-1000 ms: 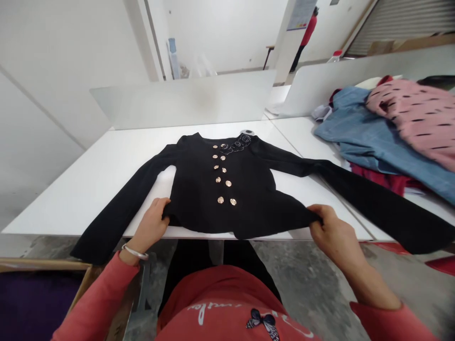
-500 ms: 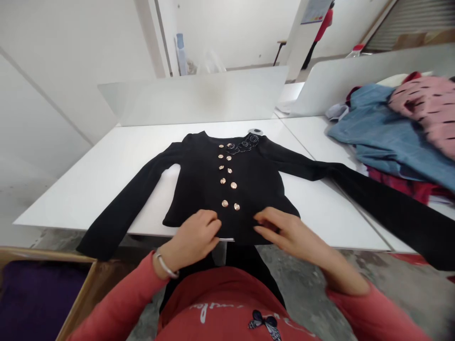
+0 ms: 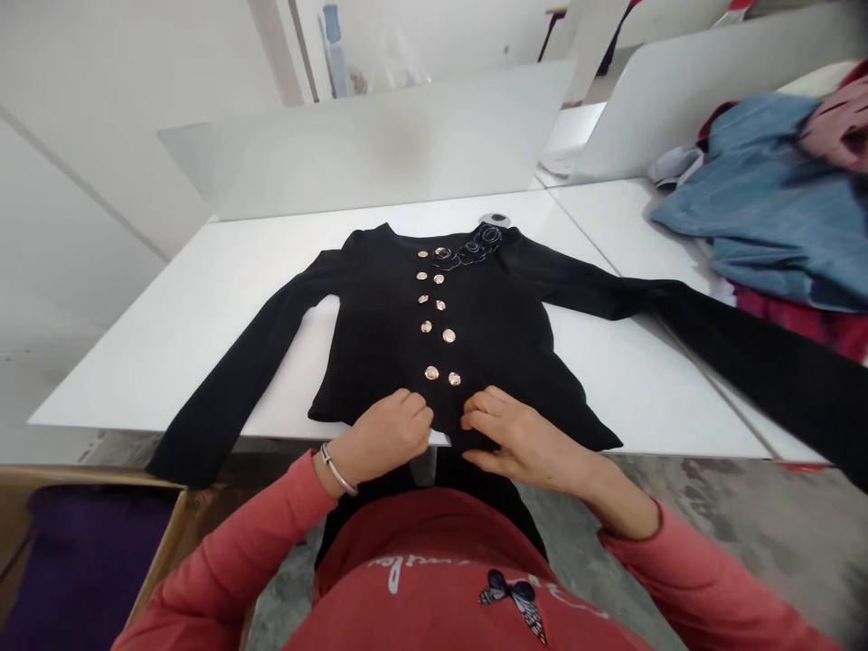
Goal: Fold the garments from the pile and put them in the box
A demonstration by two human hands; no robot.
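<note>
A black long-sleeved jacket (image 3: 386,334) lies spread front up, its neckline away from me. Two rows of gold buttons (image 3: 448,335) run down its front, and dark fabric flowers (image 3: 473,248) trim one side of the neckline. My left hand (image 3: 399,425) is closed on the bottom hem, just left of the front opening. On the other side of that opening, my right hand (image 3: 515,434) pinches the hem between thumb and fingers. One sleeve hangs over the near table edge at left; the other stretches far right.
The jacket rests on a white table (image 3: 155,353) with a low frosted divider (image 3: 305,158) behind. At right lies a pile of clothes with a blue denim piece (image 3: 752,217). A box (image 3: 173,533) holding dark purple cloth (image 3: 88,561) stands below at left.
Both hands have come closer together at the front opening, the right one moving left. The right hem corner now sticks out farther to the right. The view has tilted down slightly.
</note>
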